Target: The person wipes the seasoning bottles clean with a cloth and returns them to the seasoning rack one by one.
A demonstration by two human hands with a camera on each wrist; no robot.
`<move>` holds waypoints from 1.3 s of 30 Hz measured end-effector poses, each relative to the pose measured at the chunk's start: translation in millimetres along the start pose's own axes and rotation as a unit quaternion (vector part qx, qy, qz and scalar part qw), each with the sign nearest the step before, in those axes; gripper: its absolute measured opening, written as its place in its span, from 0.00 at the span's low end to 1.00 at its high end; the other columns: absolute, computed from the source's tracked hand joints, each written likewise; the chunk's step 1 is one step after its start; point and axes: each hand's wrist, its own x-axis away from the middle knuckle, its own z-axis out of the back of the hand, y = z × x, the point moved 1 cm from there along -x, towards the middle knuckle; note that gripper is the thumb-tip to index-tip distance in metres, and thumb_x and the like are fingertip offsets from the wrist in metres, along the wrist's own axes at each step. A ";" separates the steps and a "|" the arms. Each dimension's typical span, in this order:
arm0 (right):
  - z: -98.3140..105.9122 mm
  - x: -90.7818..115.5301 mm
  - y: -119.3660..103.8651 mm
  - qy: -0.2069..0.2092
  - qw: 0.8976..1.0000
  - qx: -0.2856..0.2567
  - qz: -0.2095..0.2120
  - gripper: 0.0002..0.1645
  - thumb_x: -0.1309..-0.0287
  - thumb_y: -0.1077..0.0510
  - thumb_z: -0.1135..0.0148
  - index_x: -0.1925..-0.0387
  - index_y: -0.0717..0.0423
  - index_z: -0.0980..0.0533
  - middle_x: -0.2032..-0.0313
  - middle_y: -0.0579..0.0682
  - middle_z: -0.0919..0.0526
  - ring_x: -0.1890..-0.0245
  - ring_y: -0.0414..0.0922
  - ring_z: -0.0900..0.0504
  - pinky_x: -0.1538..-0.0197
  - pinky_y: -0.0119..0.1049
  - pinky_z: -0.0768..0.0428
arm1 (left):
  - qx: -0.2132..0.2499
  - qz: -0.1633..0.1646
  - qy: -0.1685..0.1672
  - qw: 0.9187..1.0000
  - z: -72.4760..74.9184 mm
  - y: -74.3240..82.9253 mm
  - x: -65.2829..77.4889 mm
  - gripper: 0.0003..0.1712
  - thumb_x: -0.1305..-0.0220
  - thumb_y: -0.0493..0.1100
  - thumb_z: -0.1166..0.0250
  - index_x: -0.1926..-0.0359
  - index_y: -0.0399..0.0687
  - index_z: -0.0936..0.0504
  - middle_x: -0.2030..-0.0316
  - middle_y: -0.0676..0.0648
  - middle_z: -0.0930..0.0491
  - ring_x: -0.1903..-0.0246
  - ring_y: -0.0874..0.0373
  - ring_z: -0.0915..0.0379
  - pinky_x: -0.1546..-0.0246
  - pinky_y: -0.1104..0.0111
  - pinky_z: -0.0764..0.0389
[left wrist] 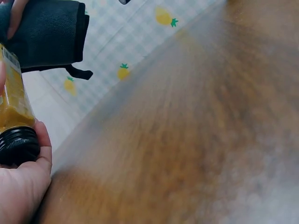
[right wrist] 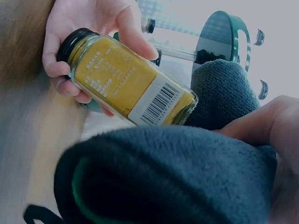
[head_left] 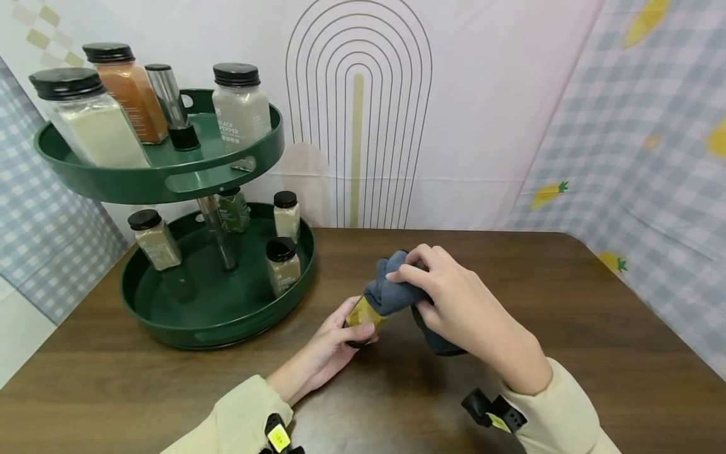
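Note:
A glass spice jar (right wrist: 124, 77) of yellow powder, with a black lid and a barcode label, lies tilted in my left hand (head_left: 334, 347). The left fingers and thumb curl round its lid end, as the right wrist view shows. My right hand (head_left: 454, 293) grips a folded dark blue-grey cloth (head_left: 388, 290), which covers the jar's base end in the head view. Part of the cloth hangs below the right palm, and a small black loop (left wrist: 79, 72) sticks out from its edge. Both hands are above the table.
To the left stands a two-tier green turntable rack (head_left: 218, 337). Its upper tier carries large jars, among them a black pepper jar (head_left: 241, 113) and an orange jar (head_left: 133, 94). Several small jars stand on the lower tier. The brown table (head_left: 567, 302) meets a printed cloth backdrop (head_left: 482, 113).

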 end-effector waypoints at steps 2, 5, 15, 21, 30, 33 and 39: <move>0.2 0.9 1.1 -0.004 1.000 0.001 -0.011 0.23 0.56 0.74 0.42 0.61 0.47 0.20 0.59 0.48 0.25 0.55 0.46 0.25 0.62 0.40 0.21 | 0.007 -0.002 0.005 1.000 -0.5 0.4 -1.2 0.31 0.43 0.32 0.39 0.40 0.49 0.38 0.53 0.50 0.31 0.54 0.57 0.34 0.52 0.67 0.29; 1.0 1.6 2.9 -0.013 0.999 0.006 -0.029 0.22 0.56 0.74 0.41 0.61 0.48 0.21 0.60 0.49 0.25 0.57 0.46 0.25 0.63 0.40 0.21 | 0.008 -0.004 0.006 1.000 -1.0 0.6 -1.8 0.29 0.43 0.32 0.39 0.42 0.52 0.36 0.53 0.49 0.32 0.53 0.56 0.35 0.52 0.66 0.30; -0.1 2.1 11.1 -0.046 0.996 0.043 -0.066 0.21 0.57 0.74 0.41 0.64 0.47 0.22 0.64 0.48 0.26 0.63 0.46 0.27 0.69 0.41 0.23 | 0.001 -0.011 0.020 1.000 -0.1 -0.5 -1.5 0.28 0.45 0.29 0.39 0.45 0.55 0.32 0.52 0.47 0.33 0.54 0.56 0.34 0.53 0.67 0.29; 3.1 4.2 14.1 -0.052 0.993 0.068 -0.078 0.21 0.58 0.73 0.40 0.65 0.47 0.21 0.66 0.48 0.26 0.64 0.46 0.27 0.70 0.40 0.24 | 0.002 -0.016 0.013 1.000 -0.8 -1.3 -1.8 0.28 0.46 0.29 0.39 0.47 0.57 0.31 0.52 0.48 0.32 0.55 0.57 0.34 0.54 0.67 0.28; 9.1 5.5 18.4 -0.080 0.984 0.091 -0.130 0.22 0.57 0.72 0.39 0.61 0.47 0.20 0.64 0.49 0.26 0.61 0.48 0.29 0.71 0.43 0.24 | 0.001 -0.017 0.008 1.000 0.4 -1.2 -0.2 0.28 0.46 0.28 0.40 0.46 0.56 0.31 0.51 0.49 0.32 0.54 0.57 0.33 0.53 0.66 0.28; 12.4 4.9 18.3 -0.062 0.984 0.077 -0.147 0.22 0.55 0.71 0.40 0.58 0.47 0.21 0.62 0.49 0.25 0.60 0.49 0.29 0.68 0.45 0.24 | 0.002 -0.016 0.007 1.000 0.4 -1.1 -0.2 0.29 0.45 0.29 0.40 0.45 0.56 0.32 0.51 0.49 0.32 0.54 0.57 0.33 0.53 0.66 0.27; 14.9 1.7 10.5 -0.004 0.996 0.005 -0.088 0.23 0.54 0.71 0.37 0.55 0.49 0.24 0.56 0.48 0.23 0.53 0.48 0.26 0.55 0.48 0.23 | 0.003 -0.010 0.010 1.000 -0.2 -0.6 -0.9 0.28 0.45 0.29 0.39 0.46 0.56 0.32 0.52 0.49 0.31 0.55 0.57 0.32 0.53 0.66 0.27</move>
